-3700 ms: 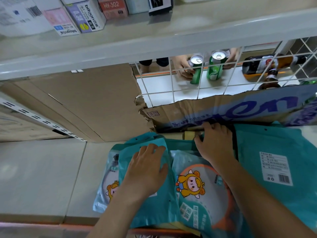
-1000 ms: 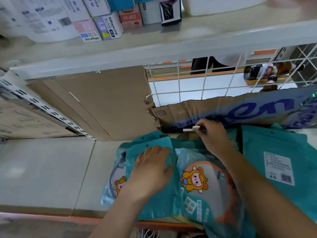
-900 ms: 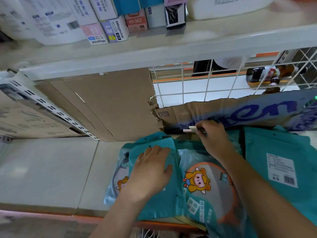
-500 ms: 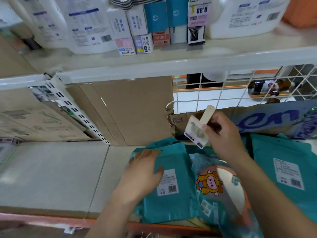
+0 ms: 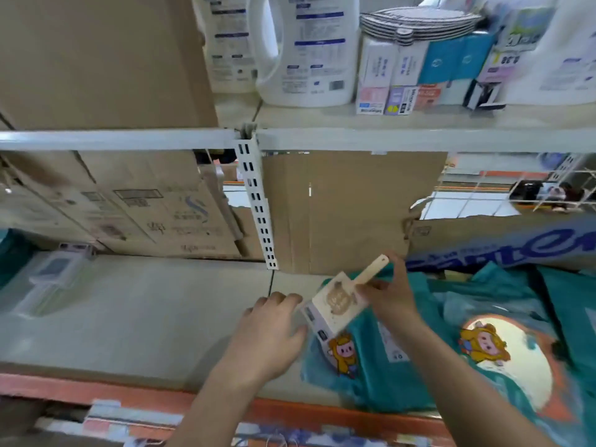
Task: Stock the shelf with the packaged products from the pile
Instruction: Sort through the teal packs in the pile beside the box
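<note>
My right hand point(image 5: 392, 293) pinches a small cream packaged product point(image 5: 340, 301) with a long hang tab, held tilted above the shelf. My left hand point(image 5: 271, 333) hovers just left of that package with fingers loosely curled, holding nothing. Below and to the right lies the pile of teal packages point(image 5: 451, 343) printed with a yellow cartoon figure, spread flat on the grey shelf board point(image 5: 145, 321).
A clear plastic package point(image 5: 51, 279) lies at the shelf's far left. Cardboard boxes point(image 5: 154, 214) and a cardboard sheet point(image 5: 348, 214) line the back. A white slotted upright point(image 5: 256, 204) divides the bays. Detergent jugs point(image 5: 306, 50) and small boxes stand on the upper shelf. An orange rail point(image 5: 96, 390) edges the front.
My right hand has pulled the small cream package from behind the pile and lifted it leftward. My left hand has come off the teal package. The view has swung left and up.
</note>
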`<state>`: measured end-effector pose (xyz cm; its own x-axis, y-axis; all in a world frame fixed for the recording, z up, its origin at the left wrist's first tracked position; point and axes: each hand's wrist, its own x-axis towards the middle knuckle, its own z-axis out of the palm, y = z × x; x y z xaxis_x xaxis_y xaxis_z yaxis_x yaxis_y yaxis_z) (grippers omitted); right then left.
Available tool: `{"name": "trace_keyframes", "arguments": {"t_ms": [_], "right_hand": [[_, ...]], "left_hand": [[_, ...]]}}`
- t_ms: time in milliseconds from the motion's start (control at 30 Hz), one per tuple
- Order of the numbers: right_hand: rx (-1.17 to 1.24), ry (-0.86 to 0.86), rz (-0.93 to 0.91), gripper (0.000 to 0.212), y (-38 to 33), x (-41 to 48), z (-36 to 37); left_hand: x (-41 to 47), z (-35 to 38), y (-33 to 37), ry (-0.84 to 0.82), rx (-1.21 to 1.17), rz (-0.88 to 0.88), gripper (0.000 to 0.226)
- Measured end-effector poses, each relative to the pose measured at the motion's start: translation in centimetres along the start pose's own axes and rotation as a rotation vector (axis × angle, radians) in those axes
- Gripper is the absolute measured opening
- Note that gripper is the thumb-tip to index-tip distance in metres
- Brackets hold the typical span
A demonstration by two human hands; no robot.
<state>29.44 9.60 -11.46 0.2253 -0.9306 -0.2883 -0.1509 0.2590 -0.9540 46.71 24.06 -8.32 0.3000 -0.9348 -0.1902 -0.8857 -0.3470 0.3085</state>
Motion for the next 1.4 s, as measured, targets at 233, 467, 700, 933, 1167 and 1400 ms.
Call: {"name": "trace_keyframes", "arguments": {"t_ms": [233,467,700,933,1167,1400], "right_hand": [[-0.004,0.184,0.106,0.05,4.9,-1.0,8.7],[-0.096,0.058,0.337,0.011,9.5,-3.7,11.6],[-0.557,-0.327,0.313,0.009,7.1,-7.0,13.6],[-0.506,-0.215,0.228,0.013,4.2,-5.4,8.4],[-0.448,-0.01,0.169,0.026,1.8,-4.3,-0.9],[-0.614,0.108,0.038,0.021,1.5,-0.8,-11.7]], "left_hand": [[-2.7,-0.3,-8.4,-0.047,-0.001,-0.029,0.055],[-2.5,-0.5,-11.3,-0.075,-0.009,0.054,0.055],[-1.8,-0.5,-11.2,-0.116,0.008,0.124,0.055],[-0.7,-0.1,-8.5,-0.136,0.001,0.194,0.054],[2.3,1.0,-1.4,-0.169,-0.023,0.302,0.055],[6.7,3.3,7.3,-0.197,-0.072,0.36,0.053]]}}
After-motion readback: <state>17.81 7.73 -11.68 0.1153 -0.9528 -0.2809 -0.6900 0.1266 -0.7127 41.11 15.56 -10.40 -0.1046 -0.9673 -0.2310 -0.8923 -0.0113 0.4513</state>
